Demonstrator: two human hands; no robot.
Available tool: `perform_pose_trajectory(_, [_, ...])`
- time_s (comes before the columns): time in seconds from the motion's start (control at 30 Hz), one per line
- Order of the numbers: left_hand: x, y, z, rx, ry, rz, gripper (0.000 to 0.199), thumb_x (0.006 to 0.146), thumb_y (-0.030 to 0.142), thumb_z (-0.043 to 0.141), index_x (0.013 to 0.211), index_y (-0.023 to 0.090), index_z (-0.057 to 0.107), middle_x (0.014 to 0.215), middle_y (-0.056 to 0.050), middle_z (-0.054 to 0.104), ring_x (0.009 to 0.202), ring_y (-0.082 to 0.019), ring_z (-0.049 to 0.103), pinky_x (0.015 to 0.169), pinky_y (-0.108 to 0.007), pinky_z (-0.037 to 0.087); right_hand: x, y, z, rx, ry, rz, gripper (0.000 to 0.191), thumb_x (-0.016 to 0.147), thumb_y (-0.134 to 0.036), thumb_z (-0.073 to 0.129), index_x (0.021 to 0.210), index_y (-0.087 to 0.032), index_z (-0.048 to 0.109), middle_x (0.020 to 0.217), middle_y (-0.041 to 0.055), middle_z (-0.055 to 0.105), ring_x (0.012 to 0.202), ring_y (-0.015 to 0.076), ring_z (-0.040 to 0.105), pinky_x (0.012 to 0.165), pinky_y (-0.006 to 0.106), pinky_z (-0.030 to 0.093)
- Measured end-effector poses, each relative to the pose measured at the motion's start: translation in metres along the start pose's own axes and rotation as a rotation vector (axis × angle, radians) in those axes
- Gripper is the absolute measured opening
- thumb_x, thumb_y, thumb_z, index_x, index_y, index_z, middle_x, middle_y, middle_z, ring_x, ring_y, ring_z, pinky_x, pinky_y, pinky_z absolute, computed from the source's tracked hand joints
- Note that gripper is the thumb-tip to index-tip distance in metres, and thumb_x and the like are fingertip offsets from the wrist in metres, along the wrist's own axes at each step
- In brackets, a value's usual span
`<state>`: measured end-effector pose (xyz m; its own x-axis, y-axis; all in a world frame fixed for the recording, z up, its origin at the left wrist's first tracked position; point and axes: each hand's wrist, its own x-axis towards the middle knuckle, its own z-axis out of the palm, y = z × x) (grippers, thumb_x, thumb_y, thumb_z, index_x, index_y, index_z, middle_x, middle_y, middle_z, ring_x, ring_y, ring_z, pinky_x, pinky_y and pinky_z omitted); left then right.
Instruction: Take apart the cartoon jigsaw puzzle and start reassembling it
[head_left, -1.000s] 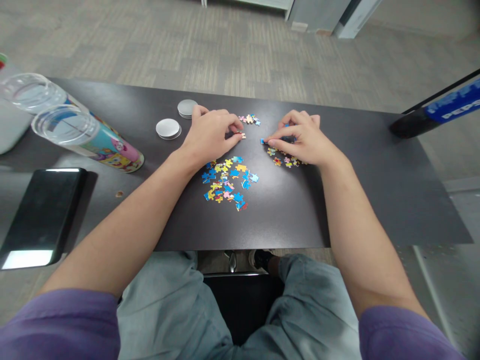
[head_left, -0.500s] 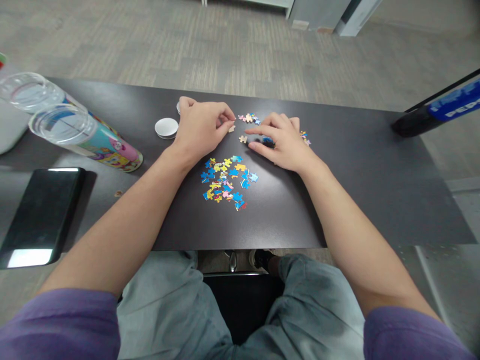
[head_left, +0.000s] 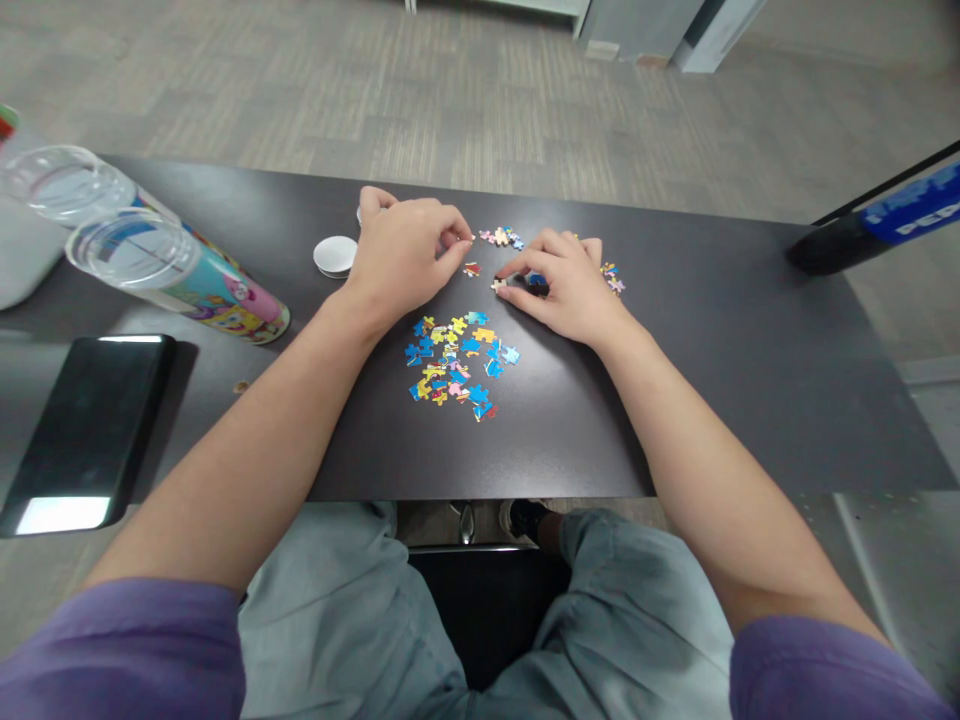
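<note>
My left hand [head_left: 409,245] is over the table's far half, thumb and fingertips pinched around a small piece that barely shows. A red puzzle piece [head_left: 471,269] lies just right of and below its fingertips. My right hand [head_left: 566,280] has its thumb and index finger closed on a pale puzzle piece [head_left: 498,286] at the table surface. Blue pieces show partly under its palm. Nearer me lies a loose group of yellow, blue and pink pieces [head_left: 471,346]. A small cluster [head_left: 501,237] sits between the hands at the back, and more pieces [head_left: 613,279] lie right of my right hand.
White round lids [head_left: 335,256] lie left of my left hand. Two clear-topped cartoon tubes [head_left: 232,300] and a black device [head_left: 86,430] are at the left of the dark table [head_left: 750,350]. A bottle with a blue label [head_left: 900,212] is at the far right.
The pale piece near my left fingertips now shows a red face on the table. My right thumb and index finger have closed on the other pale piece, which has shifted slightly nearer me.
</note>
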<state>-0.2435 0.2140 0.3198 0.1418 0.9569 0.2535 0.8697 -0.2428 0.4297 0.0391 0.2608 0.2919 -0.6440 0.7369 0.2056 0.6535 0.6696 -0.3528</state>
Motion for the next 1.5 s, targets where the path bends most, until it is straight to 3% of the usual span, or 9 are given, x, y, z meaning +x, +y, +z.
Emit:
perform_pose_trajectory(0.13, [0.001,-0.002,-0.001,0.009,0.006,-0.057,0.025,0.115,0.05,0.068,0.118,0.037,0.089,0.126,-0.005,0.094,0.123,-0.038,0.08,0.136,-0.081,0.039,0.002,0.001,-0.001,0.045,-0.018,0.025,0.022,0.12,-0.05,0.076,0.124,-0.033,0.09,0.131,0.0117,0.081,0.135,0.0438,0.072,0.124,0.066,0.042])
perform_pose_trajectory(0.27, [0.001,0.001,0.0,-0.015,-0.011,-0.082,0.034,0.119,0.055,0.065,0.13,0.032,0.087,0.13,-0.004,0.093,0.124,-0.036,0.075,0.137,-0.08,0.033,0.003,0.003,-0.002,0.064,-0.015,0.042,0.017,0.116,-0.047,0.08,0.121,-0.031,0.086,0.13,0.0115,0.082,0.132,0.0427,0.073,0.126,0.066,0.042])
perform_pose_trajectory(0.4, [-0.002,0.006,0.001,0.029,-0.046,-0.079,0.025,0.117,0.049,0.066,0.122,0.033,0.085,0.13,-0.002,0.091,0.121,-0.033,0.073,0.136,-0.078,0.032,0.002,0.004,-0.003,0.069,0.01,0.016,0.014,0.115,-0.041,0.076,0.116,-0.031,0.086,0.125,0.0102,0.082,0.128,0.0411,0.072,0.127,0.066,0.04])
perform_pose_trajectory(0.5, [-0.003,0.005,0.003,0.024,-0.045,-0.091,0.029,0.121,0.051,0.064,0.127,0.033,0.085,0.128,0.002,0.087,0.123,-0.028,0.069,0.138,-0.073,0.031,0.001,0.006,-0.005,0.053,-0.001,-0.012,0.017,0.115,-0.044,0.077,0.116,-0.031,0.088,0.127,0.0101,0.082,0.129,0.0418,0.07,0.126,0.066,0.04])
perform_pose_trajectory(0.7, [-0.001,-0.001,0.011,-0.039,-0.044,-0.053,0.026,0.106,0.061,0.084,0.121,0.04,0.085,0.129,-0.003,0.092,0.122,-0.038,0.078,0.136,-0.077,0.035,0.0,0.011,-0.01,0.032,0.038,0.018,0.026,0.116,-0.051,0.073,0.117,-0.033,0.092,0.12,0.0098,0.08,0.122,0.0407,0.07,0.127,0.071,0.04])
perform_pose_trajectory(0.93, [0.0,0.001,0.019,-0.08,-0.021,-0.035,0.02,0.111,0.055,0.08,0.122,0.039,0.087,0.133,-0.005,0.092,0.127,-0.039,0.081,0.135,-0.075,0.039,-0.001,0.012,-0.011,0.022,-0.002,-0.011,0.034,0.12,-0.051,0.071,0.132,-0.04,0.1,0.122,0.0108,0.079,0.125,0.042,0.069,0.128,0.074,0.04])
perform_pose_trajectory(1.1, [-0.002,0.005,0.027,-0.084,-0.011,-0.023,0.019,0.11,0.053,0.084,0.118,0.036,0.087,0.138,-0.007,0.091,0.128,-0.04,0.08,0.136,-0.075,0.039,-0.003,0.012,-0.017,-0.001,-0.075,-0.071,0.035,0.119,-0.045,0.068,0.132,-0.041,0.101,0.125,0.0101,0.079,0.125,0.0407,0.071,0.128,0.072,0.04])
perform_pose_trajectory(1.33, [-0.001,0.001,0.028,-0.116,-0.074,-0.012,0.042,0.095,0.057,0.105,0.126,0.035,0.087,0.142,-0.007,0.089,0.128,-0.039,0.077,0.132,-0.071,0.043,-0.003,0.038,-0.025,-0.038,0.122,0.107,0.041,0.118,-0.047,0.064,0.149,-0.038,0.09,0.136,0.0156,0.086,0.127,0.0465,0.075,0.122,0.071,0.046])
perform_pose_trajectory(1.5, [-0.001,0.004,0.032,-0.105,-0.068,-0.023,0.046,0.101,0.067,0.099,0.129,0.033,0.085,0.142,-0.01,0.087,0.135,-0.042,0.076,0.132,-0.072,0.043,-0.004,0.052,-0.016,-0.046,0.133,0.117,0.039,0.114,-0.056,0.073,0.145,-0.037,0.088,0.138,0.0169,0.085,0.137,0.0513,0.075,0.12,0.071,0.046])
